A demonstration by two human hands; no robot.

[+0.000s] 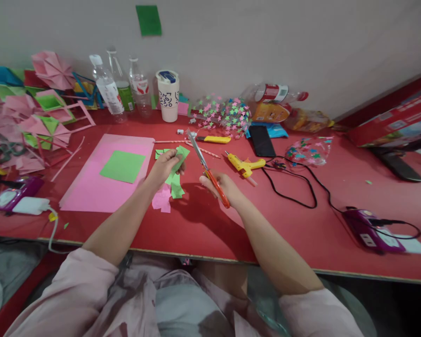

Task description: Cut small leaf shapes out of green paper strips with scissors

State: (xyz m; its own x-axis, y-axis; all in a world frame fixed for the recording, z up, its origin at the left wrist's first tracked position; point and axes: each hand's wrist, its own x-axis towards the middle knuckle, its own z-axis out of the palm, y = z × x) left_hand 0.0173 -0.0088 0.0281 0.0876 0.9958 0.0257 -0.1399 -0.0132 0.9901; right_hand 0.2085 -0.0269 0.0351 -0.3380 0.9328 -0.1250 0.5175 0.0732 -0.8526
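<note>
Near the middle of the frame, the left hand (166, 164) pinches a piece of green paper (182, 156), and just to its right the right hand (225, 186) grips orange-handled scissors (216, 183), blades slanting toward the upper left. Pink scraps (162, 199) lie on the red desk (203, 234) below the left hand, while a green square (122, 166) rests on a large pink sheet (87, 194) at centre left

- Three clear bottles (125, 97), upright, near the wall (266, 42)
- White lidded tumbler (168, 100), just beside them
- Black phone (262, 141), flat, overlapping a blue packet (279, 130)
- Bag of coloured stars (309, 150), right of the phone
- Red printed box (396, 117), counter's (301, 229) far right
</note>
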